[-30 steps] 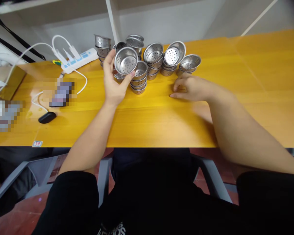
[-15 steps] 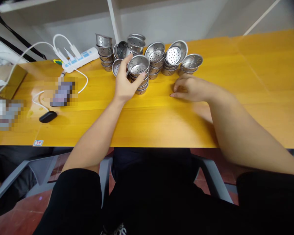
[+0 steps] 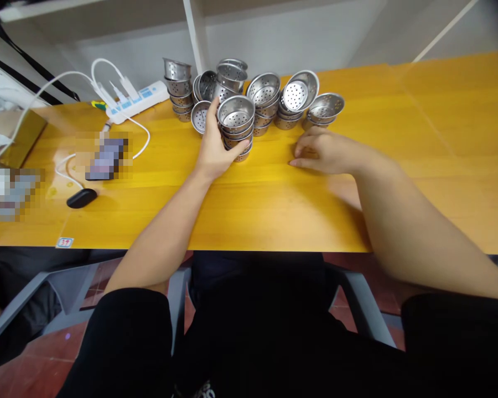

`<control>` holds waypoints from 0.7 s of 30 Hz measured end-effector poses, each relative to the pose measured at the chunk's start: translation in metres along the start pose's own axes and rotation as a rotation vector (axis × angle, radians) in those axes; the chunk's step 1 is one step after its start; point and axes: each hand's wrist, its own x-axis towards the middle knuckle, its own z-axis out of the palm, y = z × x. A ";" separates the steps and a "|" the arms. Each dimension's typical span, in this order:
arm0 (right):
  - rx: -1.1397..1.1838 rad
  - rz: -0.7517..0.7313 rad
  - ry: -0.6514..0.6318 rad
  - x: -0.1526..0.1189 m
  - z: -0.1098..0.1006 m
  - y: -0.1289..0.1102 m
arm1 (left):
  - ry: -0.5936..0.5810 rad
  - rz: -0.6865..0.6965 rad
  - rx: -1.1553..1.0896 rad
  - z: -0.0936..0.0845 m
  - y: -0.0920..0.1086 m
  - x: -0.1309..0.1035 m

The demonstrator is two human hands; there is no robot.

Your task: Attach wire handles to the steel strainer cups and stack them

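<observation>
My left hand [image 3: 219,148] is wrapped round the side of a stack of small perforated metal cups [image 3: 236,117], thumb across the front and index finger along the left. The stack stands upright on the table. My right hand [image 3: 324,150] rests on the tabletop with loosely curled fingers, thumb a little apart, and I see nothing in it. Just behind it sits a short, tilted pair of perforated cups [image 3: 326,108]. Another stack [image 3: 263,94] and a leaning one [image 3: 295,97] stand between my hands, farther back.
At the back left rises a tall cup stack [image 3: 177,87], beside several jumbled cups [image 3: 231,74]. Left of these lie a white power strip [image 3: 139,100] with cables, a phone [image 3: 107,159] and a black oval device [image 3: 82,198]. A shelf panel [image 3: 282,41] borders the table's rear.
My left thumb has slid lower down the front of the cup stack, and the hand has dropped slightly. My right hand stays where it was.
</observation>
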 end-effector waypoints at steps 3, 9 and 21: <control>0.004 0.009 0.005 0.000 0.001 0.001 | 0.045 -0.014 -0.093 -0.008 -0.004 0.000; -0.006 -0.003 -0.009 -0.001 0.001 0.003 | -0.054 -0.013 -0.186 -0.074 -0.019 -0.013; 0.032 -0.017 0.026 0.001 0.008 0.015 | 0.177 -0.183 0.104 -0.182 -0.118 -0.034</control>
